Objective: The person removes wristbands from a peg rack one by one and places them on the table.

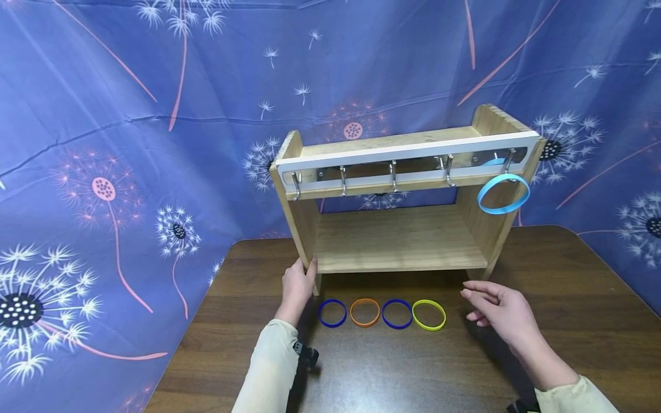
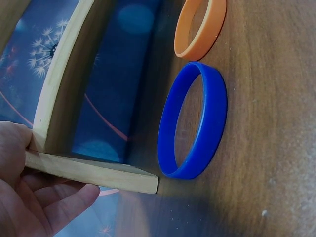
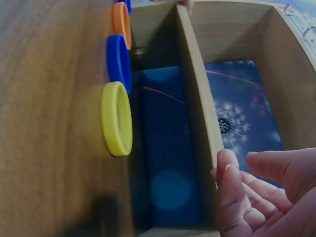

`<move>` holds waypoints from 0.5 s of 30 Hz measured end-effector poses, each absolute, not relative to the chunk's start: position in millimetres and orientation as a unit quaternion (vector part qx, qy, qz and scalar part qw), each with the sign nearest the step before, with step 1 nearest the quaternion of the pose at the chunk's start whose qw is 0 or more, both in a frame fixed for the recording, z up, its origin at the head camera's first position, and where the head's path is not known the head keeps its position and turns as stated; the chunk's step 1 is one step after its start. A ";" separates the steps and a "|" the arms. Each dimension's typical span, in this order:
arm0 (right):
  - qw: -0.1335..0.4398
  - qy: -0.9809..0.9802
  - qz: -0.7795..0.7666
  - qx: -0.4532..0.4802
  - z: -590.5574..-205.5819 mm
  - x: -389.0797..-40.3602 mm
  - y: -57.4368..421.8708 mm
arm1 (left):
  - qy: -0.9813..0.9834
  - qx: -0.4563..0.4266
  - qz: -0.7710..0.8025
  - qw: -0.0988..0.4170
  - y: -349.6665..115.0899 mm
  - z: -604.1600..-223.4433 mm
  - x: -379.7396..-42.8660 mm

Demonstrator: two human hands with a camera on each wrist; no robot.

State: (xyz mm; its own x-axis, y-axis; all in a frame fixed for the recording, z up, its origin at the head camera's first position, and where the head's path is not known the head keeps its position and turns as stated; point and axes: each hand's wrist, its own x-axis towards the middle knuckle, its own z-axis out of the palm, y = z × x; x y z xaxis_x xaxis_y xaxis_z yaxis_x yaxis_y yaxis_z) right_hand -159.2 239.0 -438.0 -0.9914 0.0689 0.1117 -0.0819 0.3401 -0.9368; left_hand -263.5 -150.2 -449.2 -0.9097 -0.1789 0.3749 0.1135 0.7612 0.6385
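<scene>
A wooden shelf rack stands on the table, with a row of metal hooks along its white front rail. My left hand grips the lower left side panel, thumb in front and fingers behind. Near the rack's lower right corner, my right hand has loosely bent fingers and holds nothing. A light blue wristband hangs from the rightmost hook. In front of the rack lie a blue wristband, an orange wristband, another blue wristband and a yellow wristband, set in a row.
The brown wooden table extends in front of and beside the rack. Behind it hangs a blue cloth with a dandelion print.
</scene>
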 end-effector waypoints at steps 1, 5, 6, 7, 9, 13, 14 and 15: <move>0.074 -0.813 0.578 0.009 -436.2 -159.3 240.5 | -0.914 0.018 -0.345 0.212 -150.1 -449.0 -263.4; 0.114 -0.801 0.587 0.029 -427.0 -159.6 245.8 | -0.915 0.020 -0.345 0.210 -149.9 -447.3 -262.8; 0.125 -0.795 0.593 0.036 -424.3 -159.6 247.1 | -0.914 0.020 -0.345 0.210 -149.8 -446.9 -262.5; 0.135 -0.789 0.598 0.041 -421.2 -160.0 248.4 | -0.914 0.020 -0.345 0.210 -149.7 -446.4 -262.1; 0.154 -0.772 0.615 0.053 -415.0 -161.2 250.8 | -0.914 0.021 -0.346 0.209 -149.7 -446.0 -261.8; 0.185 -0.718 0.668 0.070 -400.7 -164.3 254.7 | -0.915 0.023 -0.346 0.207 -149.9 -446.4 -262.2; 0.190 -0.703 0.682 0.072 -396.8 -165.0 255.4 | -0.915 0.024 -0.346 0.206 -150.0 -446.6 -262.4; 0.195 -0.688 0.695 0.074 -392.9 -165.6 256.1 | -0.915 0.024 -0.346 0.205 -150.0 -447.0 -262.6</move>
